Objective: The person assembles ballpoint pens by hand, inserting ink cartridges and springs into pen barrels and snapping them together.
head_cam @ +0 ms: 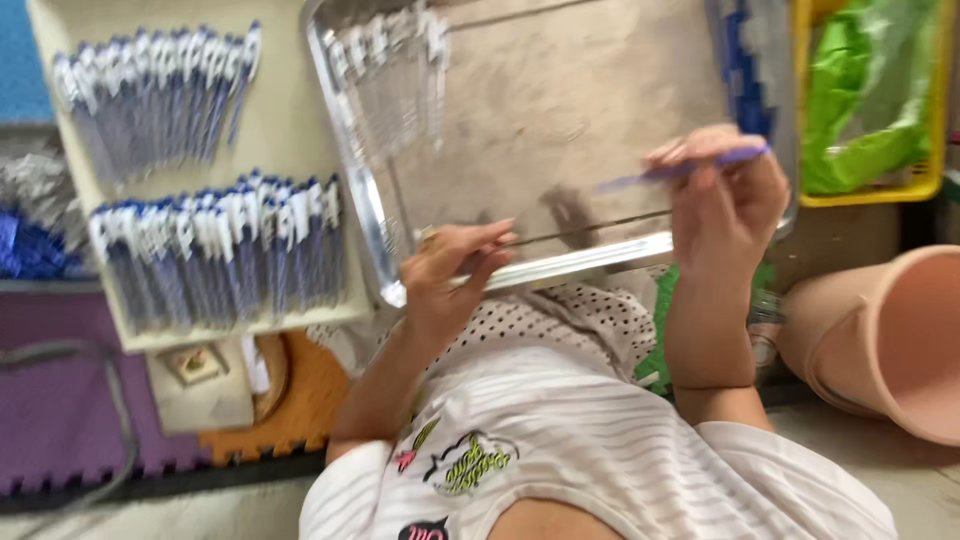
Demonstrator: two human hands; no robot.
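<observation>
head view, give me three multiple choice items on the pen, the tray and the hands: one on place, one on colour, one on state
1. Where do the two rows of pens lie?
A. on a pale board left of the tray
B. inside the yellow basket
C. in the pink bucket

2. What colour is the basket at upper right?
A. red
B. yellow
C. black

3. What is the right hand doing?
A. lying flat and empty
B. gripping the bucket
C. holding one blue pen

Answers:
1 A, the pens lie in two rows on the pale board beside the metal tray.
2 B, its rim is yellow, with green bags inside.
3 C, the fingers pinch a blue pen over the tray, while the left hand rests on the tray's near rim.
</observation>
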